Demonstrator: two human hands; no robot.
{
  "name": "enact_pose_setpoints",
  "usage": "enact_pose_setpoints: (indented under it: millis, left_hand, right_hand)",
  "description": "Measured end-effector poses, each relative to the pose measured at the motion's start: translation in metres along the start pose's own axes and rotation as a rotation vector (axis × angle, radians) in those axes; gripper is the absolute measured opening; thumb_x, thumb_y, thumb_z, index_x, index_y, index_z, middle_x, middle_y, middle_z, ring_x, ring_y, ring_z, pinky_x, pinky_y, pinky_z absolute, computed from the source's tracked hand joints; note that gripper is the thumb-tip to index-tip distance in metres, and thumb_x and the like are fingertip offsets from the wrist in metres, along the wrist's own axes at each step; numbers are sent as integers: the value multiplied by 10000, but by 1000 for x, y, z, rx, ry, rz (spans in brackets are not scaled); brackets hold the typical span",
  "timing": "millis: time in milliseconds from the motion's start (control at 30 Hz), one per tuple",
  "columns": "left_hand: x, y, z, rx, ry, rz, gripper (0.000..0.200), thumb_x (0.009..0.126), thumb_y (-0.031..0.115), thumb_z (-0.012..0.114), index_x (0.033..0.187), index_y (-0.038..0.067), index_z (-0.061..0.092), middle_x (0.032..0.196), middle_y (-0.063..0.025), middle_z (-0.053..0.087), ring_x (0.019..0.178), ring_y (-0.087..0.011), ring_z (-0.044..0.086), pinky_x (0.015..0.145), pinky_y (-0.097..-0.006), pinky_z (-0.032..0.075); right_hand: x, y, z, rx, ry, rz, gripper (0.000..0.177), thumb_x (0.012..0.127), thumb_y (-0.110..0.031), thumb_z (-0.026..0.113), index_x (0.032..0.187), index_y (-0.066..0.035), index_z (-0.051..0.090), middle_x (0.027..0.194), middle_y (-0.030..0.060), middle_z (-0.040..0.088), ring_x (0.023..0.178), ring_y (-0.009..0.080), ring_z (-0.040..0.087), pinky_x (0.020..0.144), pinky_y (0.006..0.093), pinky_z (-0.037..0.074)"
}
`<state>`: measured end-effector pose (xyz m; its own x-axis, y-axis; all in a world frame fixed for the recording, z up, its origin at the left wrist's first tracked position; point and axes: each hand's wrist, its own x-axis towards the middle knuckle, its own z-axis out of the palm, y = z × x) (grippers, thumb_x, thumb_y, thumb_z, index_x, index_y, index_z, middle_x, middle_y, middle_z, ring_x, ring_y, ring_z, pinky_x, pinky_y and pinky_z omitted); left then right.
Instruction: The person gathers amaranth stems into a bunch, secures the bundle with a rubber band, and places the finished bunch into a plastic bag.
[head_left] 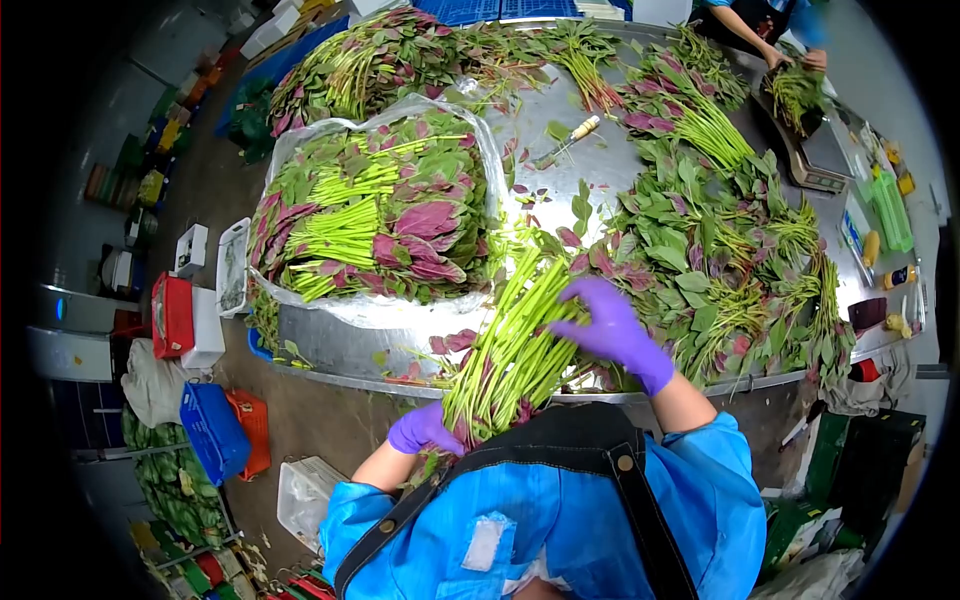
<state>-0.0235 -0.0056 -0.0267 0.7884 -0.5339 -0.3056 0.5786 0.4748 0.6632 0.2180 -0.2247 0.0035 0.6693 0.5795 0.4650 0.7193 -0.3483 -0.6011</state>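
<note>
A large bunch of amaranth greens (515,345), with pale green stems and green-purple leaves, lies slantwise across the table's front edge against my apron. My left hand (425,430), in a purple glove, grips the bunch's near end, its fingers partly hidden by the leaves and stems. On the other side my right hand (612,330), gloved the same way, has its fingers spread, with thumb and fingertips right at the stems. Left of the bunch, a clear plastic liner (490,165) surrounds stacked amaranth bunches (340,235).
Loose greens (700,260) cover the right of the metal table (330,340). A knife (570,138) with a pale handle lies mid-table. At the far right, a person's hands (795,62) hold greens over a scale (815,165). Blue crates (215,430) stand on the floor at left.
</note>
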Motion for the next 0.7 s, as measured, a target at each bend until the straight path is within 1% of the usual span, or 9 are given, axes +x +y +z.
enact_pose_setpoints:
  millis: [67, 100, 267, 333, 367, 467, 600, 633, 700]
  left_hand:
    - [2, -2, -2, 12, 11, 22, 939, 544, 63, 803, 1336, 17, 302, 1320, -104, 402, 1210, -209, 374, 1000, -342, 290]
    - [2, -1, -1, 26, 25, 48, 954, 535, 66, 806, 1340, 16, 295, 1324, -107, 397, 1213, -212, 373, 999, -342, 294]
    - [5, 2, 24, -95, 203, 256, 1005, 498, 56, 803, 1354, 21, 277, 1342, -128, 373, 1223, -247, 374, 1018, -355, 277]
    - [3, -19, 9, -566, 305, 187, 986, 515, 45, 786, 1359, 33, 275, 1346, -129, 367, 1225, -255, 371, 1023, -361, 271]
    - [3, -30, 0, -798, 351, 151, 978, 523, 39, 778, 1361, 39, 274, 1349, -130, 363, 1226, -259, 369, 1026, -364, 268]
    - [0, -75, -43, -619, 410, 152, 896, 573, 77, 750, 1346, 31, 299, 1339, -135, 374, 1223, -269, 371, 1041, -366, 247]
    - [11, -61, -32, -769, 464, 186, 884, 552, 50, 752, 1327, 18, 328, 1315, -129, 404, 1210, -261, 387, 1028, -365, 269]
    - [11, -60, -31, -764, 463, 196, 884, 551, 50, 752, 1326, 18, 329, 1314, -129, 405, 1210, -261, 388, 1028, -365, 270]
    - [8, -59, -31, -751, 458, 209, 884, 549, 48, 753, 1325, 18, 331, 1313, -128, 406, 1209, -261, 389, 1026, -365, 272]
  right_hand:
    - [-3, -5, 17, 692, -660, 377, 235, 672, -93, 688, 863, -55, 557, 750, 71, 614, 705, 171, 597, 703, 306, 473]
    - [0, 16, 21, 870, -757, 458, 224, 667, -90, 694, 856, -61, 577, 764, 49, 625, 690, 124, 594, 649, 289, 482]
    - [-9, 67, 0, -29, -199, 578, 117, 700, -73, 652, 802, -58, 596, 766, 48, 633, 693, 145, 621, 587, 277, 496]
    - [-22, 42, -19, 334, -405, 350, 164, 734, -162, 652, 863, -68, 618, 824, 75, 644, 749, 183, 632, 636, 291, 505]
    - [-26, 33, -20, 436, -736, 388, 236, 737, -209, 659, 925, -72, 622, 881, 100, 639, 816, 198, 623, 696, 293, 496]
    - [-55, 23, 20, 402, -1326, 223, 537, 736, -297, 686, 1186, -61, 514, 1119, 150, 566, 1040, 215, 542, 880, 299, 428]
    - [-78, 0, 75, 1527, -783, 673, 746, 734, -205, 694, 1334, -34, 285, 1280, 109, 435, 1161, 191, 439, 941, 309, 378]
    - [-64, -16, 63, 1959, -640, 807, 679, 715, -114, 695, 1297, -34, 354, 1232, 83, 480, 1122, 169, 463, 937, 306, 384]
    - [-55, -26, 56, 1735, -664, 773, 653, 706, -87, 697, 1274, -29, 380, 1201, 75, 502, 1097, 165, 479, 929, 305, 392]
